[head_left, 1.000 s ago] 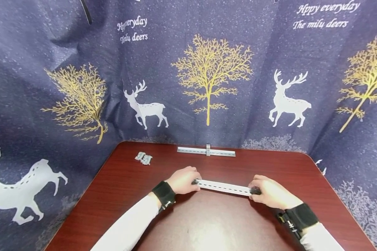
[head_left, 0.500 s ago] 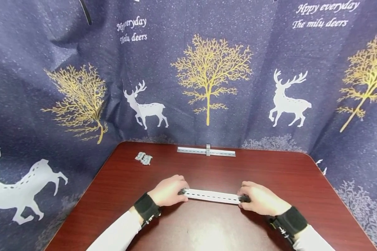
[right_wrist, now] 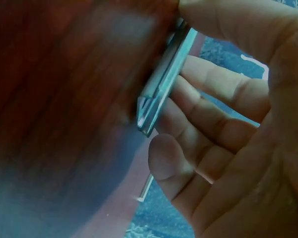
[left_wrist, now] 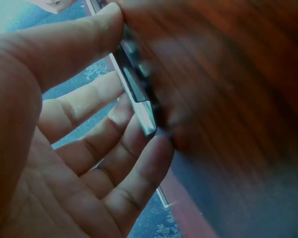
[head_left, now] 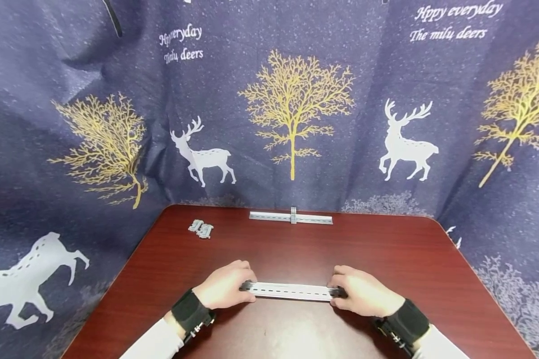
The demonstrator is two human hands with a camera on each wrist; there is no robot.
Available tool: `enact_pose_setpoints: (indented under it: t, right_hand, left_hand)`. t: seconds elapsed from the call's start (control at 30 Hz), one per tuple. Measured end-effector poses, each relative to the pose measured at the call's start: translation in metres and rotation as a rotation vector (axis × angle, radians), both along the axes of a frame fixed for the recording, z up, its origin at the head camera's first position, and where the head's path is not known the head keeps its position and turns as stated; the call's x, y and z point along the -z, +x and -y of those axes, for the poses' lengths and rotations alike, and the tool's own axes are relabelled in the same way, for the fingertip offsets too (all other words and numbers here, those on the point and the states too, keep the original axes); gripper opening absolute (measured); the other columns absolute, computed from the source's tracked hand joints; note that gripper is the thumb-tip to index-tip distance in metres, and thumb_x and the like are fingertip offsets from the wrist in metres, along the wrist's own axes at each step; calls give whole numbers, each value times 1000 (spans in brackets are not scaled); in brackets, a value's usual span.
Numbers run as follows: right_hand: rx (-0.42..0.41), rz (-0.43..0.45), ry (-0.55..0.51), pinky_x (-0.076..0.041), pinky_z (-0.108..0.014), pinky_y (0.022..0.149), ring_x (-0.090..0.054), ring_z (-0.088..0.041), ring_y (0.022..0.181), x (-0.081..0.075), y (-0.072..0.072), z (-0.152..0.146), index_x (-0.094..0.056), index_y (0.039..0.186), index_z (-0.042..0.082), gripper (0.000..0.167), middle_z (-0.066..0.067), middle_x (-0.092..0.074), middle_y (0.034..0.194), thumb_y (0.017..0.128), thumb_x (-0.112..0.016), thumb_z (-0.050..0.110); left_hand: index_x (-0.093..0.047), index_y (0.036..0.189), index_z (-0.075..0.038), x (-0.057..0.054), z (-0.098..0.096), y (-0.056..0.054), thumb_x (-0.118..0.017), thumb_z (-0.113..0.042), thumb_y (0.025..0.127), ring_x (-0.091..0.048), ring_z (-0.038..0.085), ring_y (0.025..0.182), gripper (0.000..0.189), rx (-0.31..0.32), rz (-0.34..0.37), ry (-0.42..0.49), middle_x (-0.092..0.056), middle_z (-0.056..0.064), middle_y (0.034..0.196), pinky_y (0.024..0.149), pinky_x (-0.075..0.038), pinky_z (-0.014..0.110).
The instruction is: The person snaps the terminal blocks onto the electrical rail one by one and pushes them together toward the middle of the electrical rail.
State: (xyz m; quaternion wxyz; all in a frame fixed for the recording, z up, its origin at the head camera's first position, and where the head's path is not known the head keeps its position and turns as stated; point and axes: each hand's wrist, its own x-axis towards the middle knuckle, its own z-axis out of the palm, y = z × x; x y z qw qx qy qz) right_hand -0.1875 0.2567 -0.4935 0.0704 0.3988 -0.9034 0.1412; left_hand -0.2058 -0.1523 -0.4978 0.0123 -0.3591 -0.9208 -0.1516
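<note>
A slotted DIN rail (head_left: 292,291) stretches between my two hands, low over the near half of the table. My left hand (head_left: 226,285) grips its left end, which looks dark beside the fingers. At the other end my right hand (head_left: 366,291) holds the rail in the same way. In the left wrist view the thumb (left_wrist: 84,42) lies along one edge of the rail (left_wrist: 134,91) and the fingers are on the opposite edge. The right wrist view shows the rail's folded metal profile (right_wrist: 161,84) pinched between thumb and fingers.
On the reddish-brown table (head_left: 377,239), a second slotted rail (head_left: 269,216) lies along the back edge, with a grey piece (head_left: 293,215) across its middle. Small grey clip-like parts (head_left: 204,231) lie at the back left. A patterned blue curtain (head_left: 341,164) hangs behind the table.
Both hands have brought the rail toward the person and to the left, keeping their grip at its ends. The view has shifted slightly; the other items stay put on the table.
</note>
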Motion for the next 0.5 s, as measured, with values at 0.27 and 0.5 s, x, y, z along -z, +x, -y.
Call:
enact_pose_setpoints:
  t: [0.27,0.5]
  right_hand:
    - [-6,15,13,-51,-25,72,-48,3,79,-3,4,1,-77,94,28,23,17,-55,93,84,-97,33]
    - [-26,29,-7,-47,-23,68,-45,4,76,-4,8,5,-75,92,28,26,17,-52,90,82,-98,34]
  left_hand:
    - [-81,99,-24,-5,2,0,-96,-34,86,-48,5,82,23,33,29,16,-56,-10,89,70,-44,23]
    - [-81,95,-26,-7,2,3,-95,-31,85,-49,4,82,18,44,33,1,-56,-12,89,70,-45,22]
